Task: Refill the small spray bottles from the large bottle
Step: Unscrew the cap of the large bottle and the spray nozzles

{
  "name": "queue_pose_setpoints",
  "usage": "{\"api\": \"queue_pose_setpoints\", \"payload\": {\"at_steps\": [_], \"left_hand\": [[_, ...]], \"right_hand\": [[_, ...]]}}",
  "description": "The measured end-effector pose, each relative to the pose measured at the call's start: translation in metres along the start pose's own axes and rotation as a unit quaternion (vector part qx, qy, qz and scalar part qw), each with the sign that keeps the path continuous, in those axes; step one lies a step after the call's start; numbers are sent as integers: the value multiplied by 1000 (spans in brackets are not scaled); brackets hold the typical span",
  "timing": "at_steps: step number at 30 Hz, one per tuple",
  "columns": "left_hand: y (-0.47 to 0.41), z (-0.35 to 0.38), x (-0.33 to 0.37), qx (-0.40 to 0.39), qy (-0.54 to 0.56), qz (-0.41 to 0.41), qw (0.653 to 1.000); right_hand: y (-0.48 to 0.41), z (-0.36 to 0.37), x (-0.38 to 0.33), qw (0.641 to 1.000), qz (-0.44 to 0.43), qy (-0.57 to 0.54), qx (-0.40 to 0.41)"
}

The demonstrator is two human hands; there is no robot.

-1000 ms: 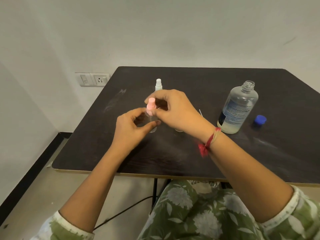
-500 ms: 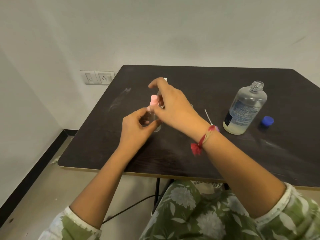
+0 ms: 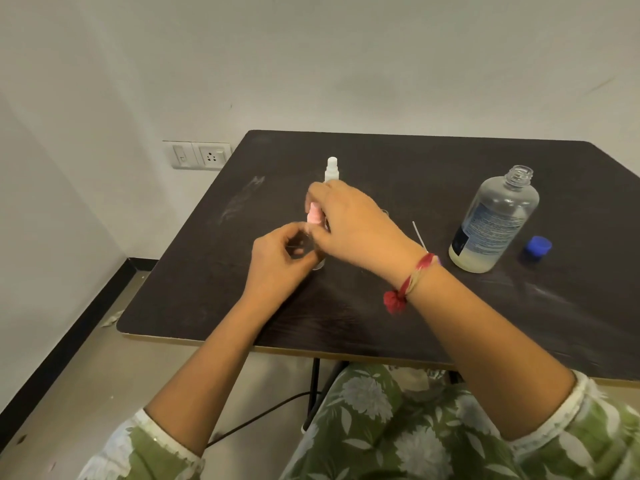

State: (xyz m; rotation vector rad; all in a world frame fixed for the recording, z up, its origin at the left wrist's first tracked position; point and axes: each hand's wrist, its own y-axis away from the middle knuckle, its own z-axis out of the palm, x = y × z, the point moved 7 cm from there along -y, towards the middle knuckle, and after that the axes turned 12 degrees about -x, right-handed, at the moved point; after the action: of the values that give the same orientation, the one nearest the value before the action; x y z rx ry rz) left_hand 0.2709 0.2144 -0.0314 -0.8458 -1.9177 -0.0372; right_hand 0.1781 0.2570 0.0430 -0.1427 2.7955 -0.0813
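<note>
Bottle in hand: pink-capped spray bottle [image 3: 318,264] upright, base looks to rest on the dark table [image 3: 207,292], left of centre, just nearer than the white spray bottle [image 3: 331,169].
Left hand: left hand [image 3: 277,263] grips the clear body, thumb and fingers curled round it.
Right hand: right hand [image 3: 356,226] has fingers curled over the pink pump head [image 3: 314,216], pinching it from above and from the right.
Change: half a second ago the right index finger was lifted clear of the head. Now the fingers are closed on it again, as they were a second ago. Left grip unchanged. Bottle sits in about the same spot against the white one.
Meaning: reads as a re-grip between twists, so the head is being threaded on or off. Direction can't be told. Fill level hidden by the left hand.
Large bottle: large bottle [image 3: 495,220] far right, upright, uncapped, a little pale liquid at the bottom, unmoved.
Cap: blue cap [image 3: 536,248] just right of it, apart.
Loose bit: thin white tube [image 3: 418,233] lies between right wrist and large bottle, lower end hidden.
Wrist: red thread band [image 3: 412,278] on right wrist.
</note>
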Motion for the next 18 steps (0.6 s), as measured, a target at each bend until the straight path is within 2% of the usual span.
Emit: {"api": "queue_pose_setpoints", "payload": {"at_steps": [2, 3, 4, 7, 10, 14, 18], "left_hand": [[0, -1, 0, -4, 2, 4, 1000], [0, -1, 0, -3, 5, 7, 1000], [1, -1, 0, 0, 6, 6, 1000], [1, 0, -2, 10, -1, -18, 1000], [-1, 3, 2, 1, -3, -8, 1000], [-3, 6, -2, -12, -13, -10, 1000], [-5, 3, -6, 10, -8, -18, 1000]], "right_hand": [[0, 3, -2, 996, -25, -70, -43], [2, 2, -3, 995, -26, -85, -36], [3, 0, -3, 997, -16, -73, -6], [5, -8, 0, 993, 62, 62, 79], [1, -6, 2, 991, 79, 95, 60], [1, -8, 6, 997, 51, 16, 55], [7, -32, 12, 988, 18, -75, 134]]}}
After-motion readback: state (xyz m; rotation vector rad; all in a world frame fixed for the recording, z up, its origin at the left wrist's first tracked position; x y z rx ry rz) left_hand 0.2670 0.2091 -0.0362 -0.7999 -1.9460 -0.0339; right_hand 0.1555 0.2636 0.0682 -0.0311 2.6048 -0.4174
